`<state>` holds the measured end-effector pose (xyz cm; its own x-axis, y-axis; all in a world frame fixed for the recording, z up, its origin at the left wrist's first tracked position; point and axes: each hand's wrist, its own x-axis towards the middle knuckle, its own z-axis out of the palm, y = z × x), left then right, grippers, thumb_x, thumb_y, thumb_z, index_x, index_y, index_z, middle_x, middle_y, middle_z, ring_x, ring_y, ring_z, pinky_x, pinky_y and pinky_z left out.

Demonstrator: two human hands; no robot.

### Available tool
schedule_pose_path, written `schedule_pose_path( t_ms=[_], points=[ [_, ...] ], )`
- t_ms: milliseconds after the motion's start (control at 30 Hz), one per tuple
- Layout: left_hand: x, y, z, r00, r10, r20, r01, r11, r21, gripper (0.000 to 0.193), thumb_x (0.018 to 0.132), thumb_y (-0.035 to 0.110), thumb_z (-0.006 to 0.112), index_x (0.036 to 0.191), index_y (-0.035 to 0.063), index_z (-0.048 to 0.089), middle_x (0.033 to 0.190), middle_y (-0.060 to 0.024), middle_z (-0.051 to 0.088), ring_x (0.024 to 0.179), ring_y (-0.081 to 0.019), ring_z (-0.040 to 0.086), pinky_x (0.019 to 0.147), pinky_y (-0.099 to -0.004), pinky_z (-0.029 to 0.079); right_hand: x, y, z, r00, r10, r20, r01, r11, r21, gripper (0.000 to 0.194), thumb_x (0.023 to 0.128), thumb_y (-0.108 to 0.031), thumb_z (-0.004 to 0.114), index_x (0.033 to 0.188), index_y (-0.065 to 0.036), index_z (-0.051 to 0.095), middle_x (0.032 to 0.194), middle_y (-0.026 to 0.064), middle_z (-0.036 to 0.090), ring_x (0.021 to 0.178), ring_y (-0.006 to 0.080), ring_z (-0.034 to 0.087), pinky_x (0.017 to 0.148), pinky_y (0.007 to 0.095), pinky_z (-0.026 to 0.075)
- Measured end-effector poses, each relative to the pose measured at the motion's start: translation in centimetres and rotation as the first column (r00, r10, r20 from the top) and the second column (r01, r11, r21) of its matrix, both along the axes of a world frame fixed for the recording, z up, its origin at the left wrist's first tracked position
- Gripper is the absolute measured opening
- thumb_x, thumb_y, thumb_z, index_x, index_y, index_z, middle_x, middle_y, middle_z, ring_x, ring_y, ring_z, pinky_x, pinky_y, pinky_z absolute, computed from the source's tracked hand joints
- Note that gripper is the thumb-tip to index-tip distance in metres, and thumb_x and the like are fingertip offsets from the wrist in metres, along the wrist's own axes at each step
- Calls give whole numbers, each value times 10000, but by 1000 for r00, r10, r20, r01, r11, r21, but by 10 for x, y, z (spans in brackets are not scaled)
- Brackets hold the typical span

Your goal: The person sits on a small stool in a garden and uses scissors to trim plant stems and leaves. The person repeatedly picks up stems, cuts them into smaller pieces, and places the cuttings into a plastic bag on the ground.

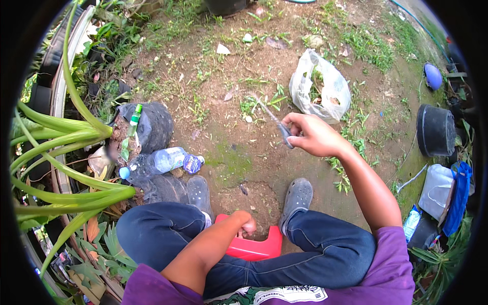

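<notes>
In my right hand is a slim pointed tool with a dark handle; its thin shaft, perhaps a screwdriver's, points up and left over a tuft of grass. Just beyond that hand, a translucent plastic bag stands open on the soil with leaves and plant scraps inside. My left hand hangs low between my knees, by a red plastic stool, its fingers curled down and partly hidden. Whether it holds anything cannot be seen. Gray clogs are on my feet, either side of bare soil.
To the left are plastic bottles, a small green-capped bottle, black plant bags and thick green stalks. On the right stand a black tub, a blue-purple bowl, a whitish container and a blue bag.
</notes>
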<state>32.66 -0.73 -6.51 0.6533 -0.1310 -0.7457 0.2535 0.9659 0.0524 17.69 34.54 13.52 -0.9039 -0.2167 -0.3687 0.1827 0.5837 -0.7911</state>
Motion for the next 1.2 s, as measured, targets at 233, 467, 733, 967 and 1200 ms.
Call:
schedule_pose_path(
  t_ms=[233, 467, 733, 967, 1200],
  points=[
    [-66, 41, 28, 738, 131, -662, 373, 738, 562, 326, 926, 209, 571, 1064, -42, 726, 1125, -268, 742, 1157, -386, 700, 964, -491, 566, 78, 42, 85, 978, -207, -34, 208, 976, 62, 343, 832, -94, 734, 1149, -1, 641, 793, 118, 665, 741, 231, 654, 722, 400, 515],
    [-183, 82, 181, 480, 498, -723, 487, 534, 691, 300, 986, 257, 597, 1099, -8, 682, 1087, -243, 733, 1052, -412, 701, 945, -498, 546, 180, 43, 185, 873, -300, -383, 308, 950, -42, 431, 810, -50, 746, 1222, 15, 635, 840, 68, 706, 815, 167, 668, 812, 343, 522],
    [-190, 98, 352, 376, 337, -863, 671, 544, 504, 274, 995, 250, 636, 1050, -17, 665, 1025, -242, 724, 1010, -428, 692, 875, -485, 546, 260, 14, 212, 720, -443, -534, 433, 888, -154, 424, 780, -75, 779, 1182, -8, 661, 825, 118, 676, 788, 256, 693, 764, 362, 528],
    [-168, 136, 341, 215, 558, -802, 777, 399, 487, 185, 923, 178, 649, 988, 12, 698, 987, -216, 729, 976, -419, 693, 868, -501, 550, 283, 8, 197, 777, -491, -395, 480, 867, -133, 416, 786, -92, 767, 1177, 7, 662, 879, 141, 684, 841, 295, 703, 797, 384, 537],
    [-201, 245, 295, 223, 401, -888, 812, 427, 397, 224, 857, 187, 659, 1008, 93, 795, 1006, -200, 764, 968, -380, 737, 874, -483, 589, 345, 13, 218, 525, -735, -429, 783, 615, -95, 404, 776, -96, 801, 1142, 6, 663, 865, 147, 677, 814, 292, 679, 770, 391, 528]
  ],
)
